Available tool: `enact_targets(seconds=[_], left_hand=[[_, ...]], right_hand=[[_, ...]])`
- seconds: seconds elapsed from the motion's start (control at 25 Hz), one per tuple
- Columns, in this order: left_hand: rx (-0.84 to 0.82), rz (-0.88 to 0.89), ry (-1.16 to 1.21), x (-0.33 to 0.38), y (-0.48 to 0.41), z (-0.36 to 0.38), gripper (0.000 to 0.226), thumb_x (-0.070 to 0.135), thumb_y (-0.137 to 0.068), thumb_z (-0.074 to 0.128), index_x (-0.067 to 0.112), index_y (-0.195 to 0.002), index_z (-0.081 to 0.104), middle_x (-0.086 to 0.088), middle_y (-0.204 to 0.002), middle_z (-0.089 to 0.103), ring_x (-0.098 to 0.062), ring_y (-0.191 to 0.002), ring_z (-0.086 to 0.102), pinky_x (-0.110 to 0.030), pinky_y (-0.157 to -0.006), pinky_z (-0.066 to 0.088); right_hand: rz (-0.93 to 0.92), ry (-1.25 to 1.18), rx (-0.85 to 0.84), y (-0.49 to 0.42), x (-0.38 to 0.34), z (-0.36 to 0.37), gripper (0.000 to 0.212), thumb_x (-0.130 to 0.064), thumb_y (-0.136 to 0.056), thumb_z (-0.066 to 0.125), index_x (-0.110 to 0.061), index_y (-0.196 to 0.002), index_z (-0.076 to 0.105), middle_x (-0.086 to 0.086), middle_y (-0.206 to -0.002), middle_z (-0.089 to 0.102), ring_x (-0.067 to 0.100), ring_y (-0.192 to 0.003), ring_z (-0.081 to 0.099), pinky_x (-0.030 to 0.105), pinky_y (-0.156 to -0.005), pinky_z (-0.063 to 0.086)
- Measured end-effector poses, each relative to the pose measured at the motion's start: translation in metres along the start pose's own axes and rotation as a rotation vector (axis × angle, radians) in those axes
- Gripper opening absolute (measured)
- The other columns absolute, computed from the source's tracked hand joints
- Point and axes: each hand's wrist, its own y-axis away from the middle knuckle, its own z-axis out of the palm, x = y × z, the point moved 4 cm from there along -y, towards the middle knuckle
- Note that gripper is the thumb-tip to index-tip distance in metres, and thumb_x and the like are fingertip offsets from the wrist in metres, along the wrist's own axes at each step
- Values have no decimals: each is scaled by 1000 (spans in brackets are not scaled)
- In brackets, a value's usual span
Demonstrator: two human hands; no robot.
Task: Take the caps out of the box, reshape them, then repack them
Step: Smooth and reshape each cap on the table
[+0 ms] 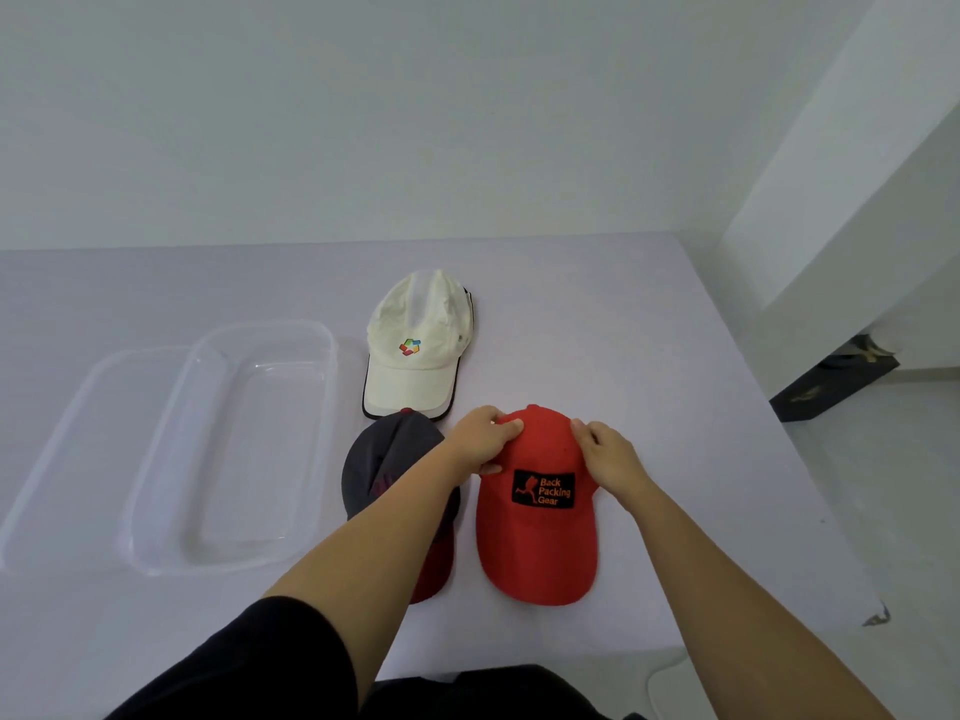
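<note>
Reshaping: left hand and right hand pinch the red cap crown, thumbs seemingly underneath. An uneven squeeze could dent it.

Grey cap crowds the red cap; its right lies open.

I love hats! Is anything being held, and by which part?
The red cap, by its rounded top: the left grip holds its left side, the right grip its right side.

I have both arms extended forward. Left hand and right hand grip the red cap, fingers curled over its crown.
</note>
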Motion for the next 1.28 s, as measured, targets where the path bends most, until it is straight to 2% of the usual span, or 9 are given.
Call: enact_targets(seconds=[0.16,0.24,0.36,0.48,0.56,0.72,0.84,1.04,1.28], left_hand=[[82,-5,28,-5,-10,6,30,35,-94,50,12,-115,54,-5,-108,52,-18,-91,53,-24,-61,53],[144,35,-12,-6,-13,3,24,31,-94,51,10,-106,56,-7,-101,53,-17,-78,55,-26,-60,53],[180,91,-126,-4,-17,1,24,28,-96,49,7,-104,57,-10,-95,54,-17,-60,54,-35,-65,56],[219,153,-319,4,-18,-3,32,28,-97,46,4,-112,59,-14,-106,62,-29,-85,64,-39,-82,54],[257,226,-481,15,-17,-8,36,30,-97,43,2,-113,59,-15,-112,64,-29,-100,61,-35,-84,48],[345,331,-517,33,-9,-36,34,23,-97,41,-5,-105,60,-20,-104,65,-32,-96,60,-36,-80,46],[400,379,-504,37,3,-64,35,21,-96,40,-7,-96,62,-21,-92,65,-31,-84,58,-41,-78,46],[440,394,-524,25,16,-115,34,15,-98,40,1,-120,60,-19,-124,62,-33,-115,55,-35,-96,40],[346,238,-625,1,2,-160,49,-1,-94,31,10,-141,42,-14,-142,48,-29,-128,46,-31,-104,37]], right_hand=[[43,-227,-144,-15,14,7,38,-51,-93,43,-14,-93,53,-5,-87,57,13,-83,54,26,-68,43],[19,-246,-168,-20,17,5,36,-48,-86,59,-14,-99,56,0,-97,64,16,-88,61,28,-73,49],[27,-183,-158,-25,17,1,37,-44,-83,65,-11,-100,58,3,-98,65,17,-87,62,27,-69,50],[32,-181,-149,-28,15,-4,43,-45,-83,64,-13,-111,58,4,-115,64,19,-103,60,33,-88,50],[7,-177,-106,-26,8,-14,49,-44,-86,60,-14,-124,53,3,-127,57,18,-115,54,31,-95,44],[-179,-132,66,-21,-30,-29,48,-38,-90,57,-14,-131,47,2,-135,51,16,-120,50,25,-92,37],[-361,-52,91,-15,-72,-14,42,-30,-91,58,-13,-129,49,4,-130,54,15,-116,53,25,-93,39],[-532,178,-55,-18,-132,38,39,-17,-94,50,-10,-133,48,9,-134,53,22,-123,50,30,-103,38],[-393,364,-257,-40,-162,90,49,-15,-96,45,-12,-143,34,9,-148,38,26,-133,40,36,-110,33]])
